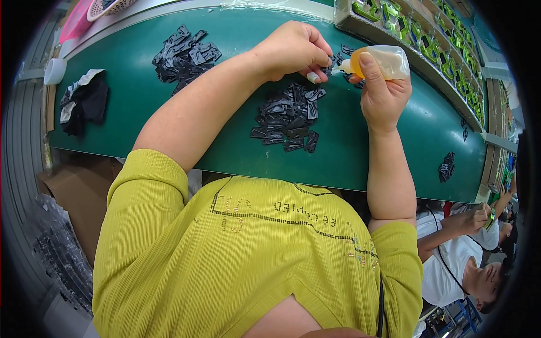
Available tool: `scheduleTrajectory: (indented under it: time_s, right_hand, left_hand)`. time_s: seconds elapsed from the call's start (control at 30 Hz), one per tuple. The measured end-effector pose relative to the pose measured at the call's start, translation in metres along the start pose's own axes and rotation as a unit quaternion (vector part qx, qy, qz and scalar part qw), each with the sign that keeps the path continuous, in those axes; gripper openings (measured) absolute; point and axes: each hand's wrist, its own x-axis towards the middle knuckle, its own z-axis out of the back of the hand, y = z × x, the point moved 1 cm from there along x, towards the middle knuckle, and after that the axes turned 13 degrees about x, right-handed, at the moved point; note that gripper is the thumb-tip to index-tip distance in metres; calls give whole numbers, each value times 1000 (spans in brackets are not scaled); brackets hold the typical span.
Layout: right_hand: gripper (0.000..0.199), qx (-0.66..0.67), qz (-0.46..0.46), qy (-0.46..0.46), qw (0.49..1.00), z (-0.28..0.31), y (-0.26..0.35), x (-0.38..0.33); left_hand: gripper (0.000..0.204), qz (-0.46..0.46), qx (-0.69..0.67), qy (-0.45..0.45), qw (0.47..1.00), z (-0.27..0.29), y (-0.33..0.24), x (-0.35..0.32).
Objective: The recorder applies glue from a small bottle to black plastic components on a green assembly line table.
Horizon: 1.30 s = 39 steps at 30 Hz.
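My left hand (pixel 294 53) is closed in a pinch over the green table, with white tape on one finger. At its fingertips is a small black plastic piece (pixel 327 69), partly hidden by the fingers. My right hand (pixel 385 93) is wrapped round a clear squeeze bottle (pixel 389 61) of amber liquid, its thumb pressed on the side. The bottle lies tilted on its side in the air, its white nozzle pointing left, right at the black piece. Below the hands lies a pile of flat black plastic pieces (pixel 288 115). More small black parts (pixel 340 56) lie behind the bottle.
A larger heap of black pieces (pixel 183 55) lies at the left, near a black and grey cloth (pixel 84 102). Boxes of bright green parts (pixel 420 42) line the far right edge. A small black pile (pixel 447 167) sits at the right. Co-workers (pixel 459 253) sit beyond.
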Motion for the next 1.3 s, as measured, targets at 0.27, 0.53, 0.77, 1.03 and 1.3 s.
scheduleTrajectory:
  time_s: [0.27,0.53,0.77,1.03,1.3]
  right_hand:
    - [13,-2,33,-44,998,10,6,11]
    - [10,158,26,-116,980,25,4,21]
    - [12,126,36,-109,985,28,12,18]
    - [12,133,30,-113,984,25,10,17]
    - [11,146,23,-121,982,22,9,17]
  left_hand:
    - [21,3,-2,-4,1000,-1,-2,0]
    - [27,-59,16,-39,997,-8,1,3]
    - [26,-171,372,-205,889,10,-8,-14]
    - [31,208,549,-266,765,134,10,-63]
    - [25,129,473,-282,825,130,0,-62]
